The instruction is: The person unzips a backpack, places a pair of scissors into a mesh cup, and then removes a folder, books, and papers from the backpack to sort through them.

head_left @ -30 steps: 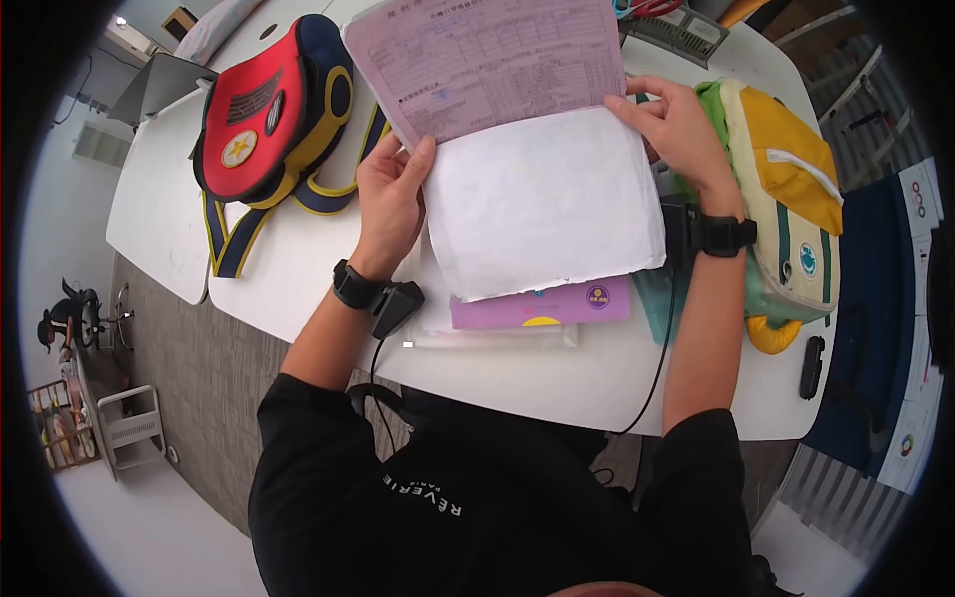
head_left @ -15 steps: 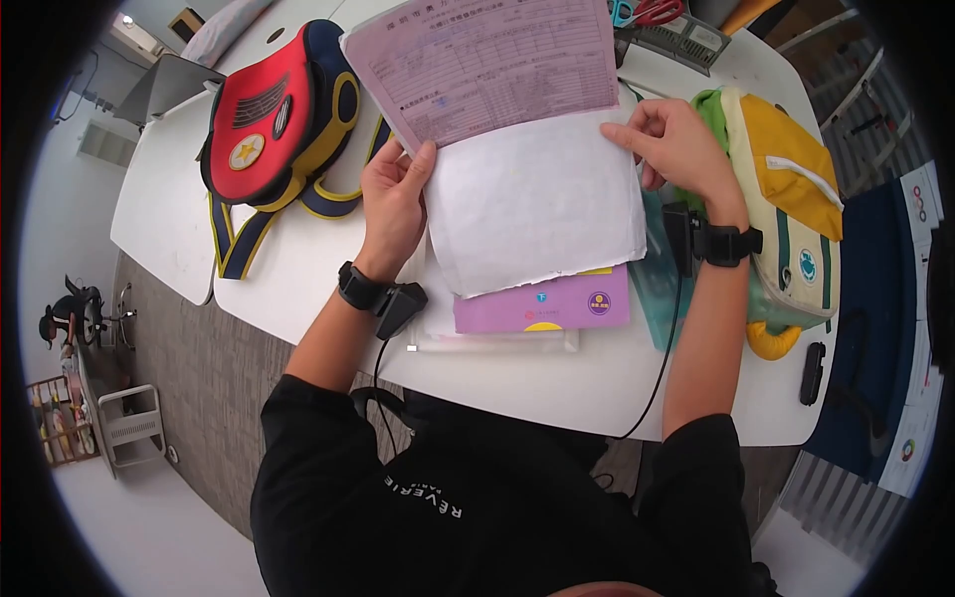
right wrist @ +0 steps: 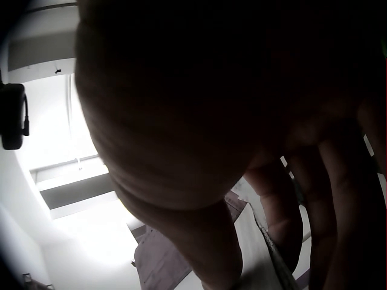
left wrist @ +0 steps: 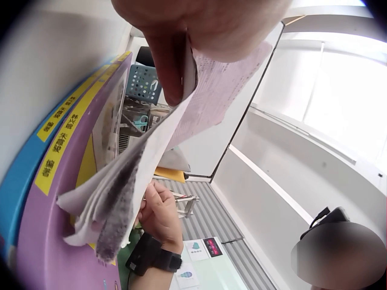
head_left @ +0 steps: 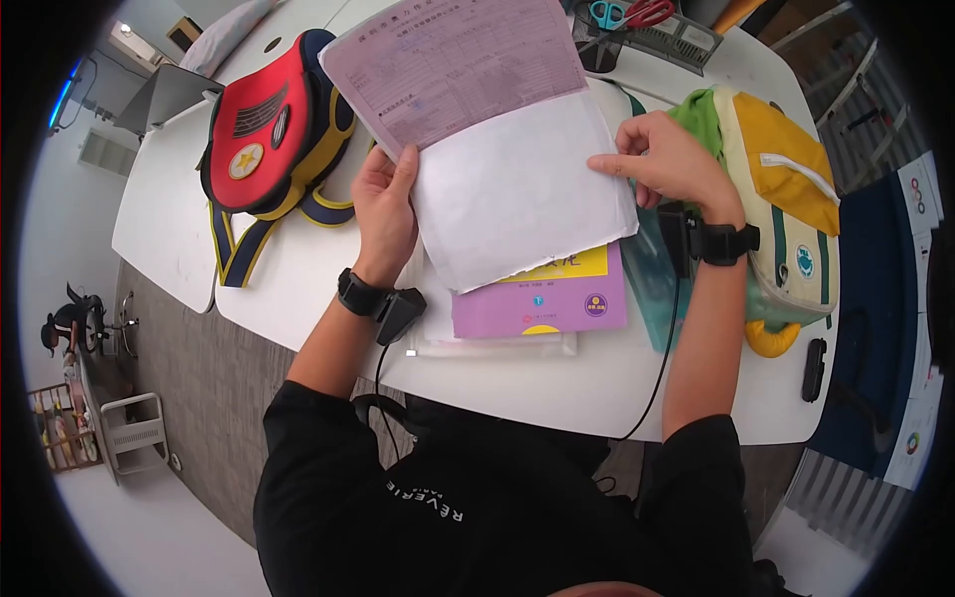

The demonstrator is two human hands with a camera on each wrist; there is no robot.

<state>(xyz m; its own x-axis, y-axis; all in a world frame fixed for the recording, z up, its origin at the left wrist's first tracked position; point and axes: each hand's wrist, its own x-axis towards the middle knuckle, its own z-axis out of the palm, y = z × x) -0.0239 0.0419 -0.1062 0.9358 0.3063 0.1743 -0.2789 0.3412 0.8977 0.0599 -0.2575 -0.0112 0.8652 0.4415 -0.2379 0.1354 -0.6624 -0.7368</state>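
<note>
A sheaf of paper [head_left: 517, 189] is held up over the table in the head view, a pink printed form [head_left: 458, 75] at its top and a blank white face below. My left hand [head_left: 386, 204] pinches its left edge, thumb on the front. At the right edge, my right hand [head_left: 671, 164] has its thumb over the white face and its fingers curled behind; the right wrist view shows paper between thumb and finger [right wrist: 278, 211]. Loose, ragged lower edges of several layers [left wrist: 109, 211] show in the left wrist view. Beneath lies a purple book [head_left: 542, 303] with a yellow title band.
A red and navy backpack [head_left: 254, 129] lies at the left, a cream, yellow and green backpack [head_left: 781, 209] at the right. Scissors [head_left: 632, 14] stand in a holder at the back. A teal folder [head_left: 662, 269] and a clear pouch [head_left: 497, 346] lie by the book. Cables trail from both wrists.
The sheaf has shifted left and tilted, uncovering more of the purple book and its yellow band. My right hand has slid down and left along the sheaf's right side.
</note>
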